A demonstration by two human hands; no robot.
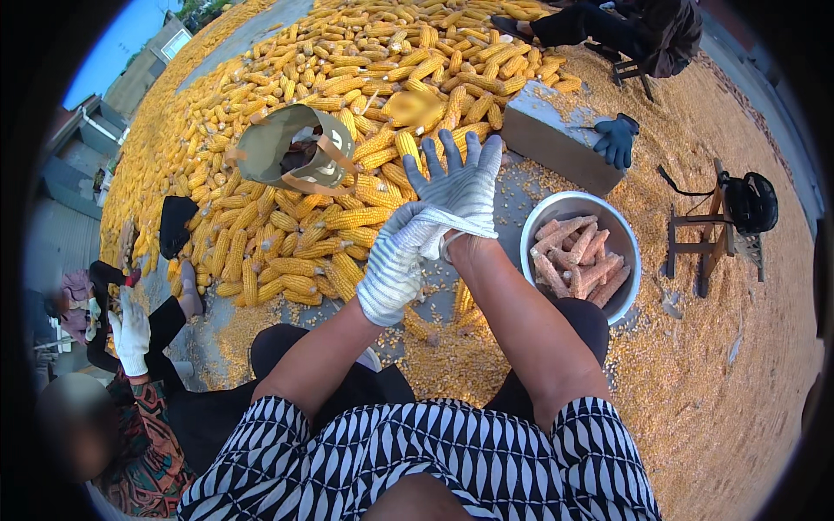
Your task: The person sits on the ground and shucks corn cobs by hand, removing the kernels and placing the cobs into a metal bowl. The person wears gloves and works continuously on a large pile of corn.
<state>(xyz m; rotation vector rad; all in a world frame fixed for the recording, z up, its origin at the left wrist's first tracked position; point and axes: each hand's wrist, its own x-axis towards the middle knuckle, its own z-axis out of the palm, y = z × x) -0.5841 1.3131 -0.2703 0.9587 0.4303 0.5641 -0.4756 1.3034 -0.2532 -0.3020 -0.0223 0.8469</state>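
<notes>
Both my hands wear striped grey-white work gloves. My left hand (399, 260) grips the loose cuff of the right glove (479, 225) at the wrist. The fingers of my right hand (459, 172) are spread wide, palm side down or away; which one I cannot tell. Beneath and beyond them lies a large heap of yellow corn cobs (287, 228). Shelled kernels (449, 371) cover the ground between my knees. Beside my right knee, a metal basin (529, 231) holds several bare, pinkish corncobs (576, 257).
An olive bag (264, 143) with tan handles rests on the heap. A blue-grey glove (616, 140) and a thin tool lie on a block (554, 140). A wooden stool (707, 228) bears a black bag (752, 202). People sit at left (150, 417) and upper right (664, 39).
</notes>
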